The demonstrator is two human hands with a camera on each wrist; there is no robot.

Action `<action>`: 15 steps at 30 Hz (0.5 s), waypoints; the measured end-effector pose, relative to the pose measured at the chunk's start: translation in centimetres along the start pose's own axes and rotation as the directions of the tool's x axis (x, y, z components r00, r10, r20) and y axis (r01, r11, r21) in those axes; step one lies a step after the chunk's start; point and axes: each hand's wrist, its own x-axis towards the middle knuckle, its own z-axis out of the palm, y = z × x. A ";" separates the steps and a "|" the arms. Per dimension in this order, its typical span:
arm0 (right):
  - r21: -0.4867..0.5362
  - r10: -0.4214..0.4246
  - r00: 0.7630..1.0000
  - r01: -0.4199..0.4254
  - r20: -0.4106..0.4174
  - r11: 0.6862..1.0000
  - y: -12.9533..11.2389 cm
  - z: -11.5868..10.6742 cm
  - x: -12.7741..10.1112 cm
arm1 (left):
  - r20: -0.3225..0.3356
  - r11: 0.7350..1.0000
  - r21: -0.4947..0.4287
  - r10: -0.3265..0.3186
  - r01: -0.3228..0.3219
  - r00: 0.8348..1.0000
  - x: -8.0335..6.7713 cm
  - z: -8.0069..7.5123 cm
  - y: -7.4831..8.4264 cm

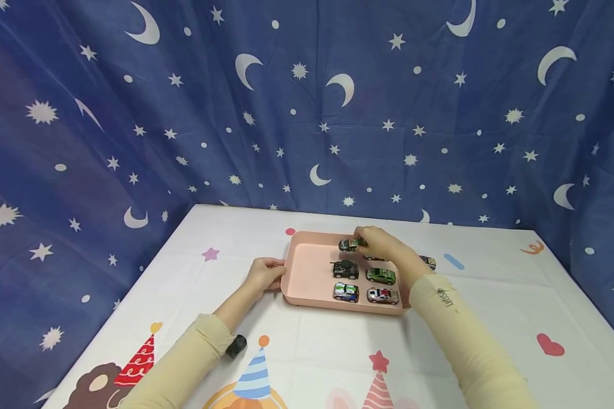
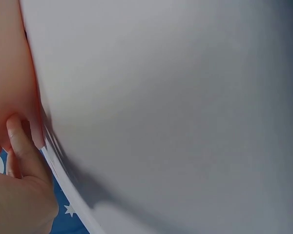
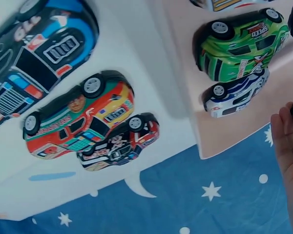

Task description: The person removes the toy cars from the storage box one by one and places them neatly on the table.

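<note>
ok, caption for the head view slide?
Left hand steadies pink tray; right hand holds toy car at its far end.

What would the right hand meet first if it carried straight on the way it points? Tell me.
Probably the far wall of the pink tray. The right hand holds a green toy car just inside that rim, pointing away and leftward; depth is unclear.

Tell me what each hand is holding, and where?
Right hand pinches a toy car by its end; left hand grips the pink tray at its left rim.

Pink tray [image 1: 307, 272]; green car [image 1: 381, 276]; blue star-and-moon backdrop [image 1: 184, 113].
</note>
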 end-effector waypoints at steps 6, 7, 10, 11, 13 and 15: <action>0.028 -0.033 0.999 0.034 -0.019 0.999 1.0 -0.2 -0.8 | 0.014 1.000 0.007 -0.005 0.005 1.000 0.1 0.1 0.0; 0.030 -0.042 0.999 0.043 -0.021 0.999 1.2 -0.3 -0.8 | 0.014 1.000 0.006 -0.005 0.005 1.000 0.1 0.1 0.0; 0.024 -0.070 0.997 0.071 -0.036 0.997 1.3 -0.4 -1.0 | 0.012 1.000 0.009 -0.001 0.001 1.000 0.1 0.0 -0.1; 0.019 -0.081 0.996 0.082 -0.040 0.996 1.3 -0.4 -1.0 | 0.010 1.000 0.011 0.000 0.000 1.000 0.1 -0.1 -0.1; 0.017 -0.080 0.996 0.081 -0.045 0.997 1.3 -0.5 -1.1 | 0.007 1.000 0.010 0.003 -0.003 1.000 0.1 -0.1 -0.1; 0.015 -0.071 0.997 0.071 -0.042 0.997 1.2 -0.6 -1.2 | 0.011 1.000 0.012 0.007 -0.007 1.000 0.1 -0.1 -0.1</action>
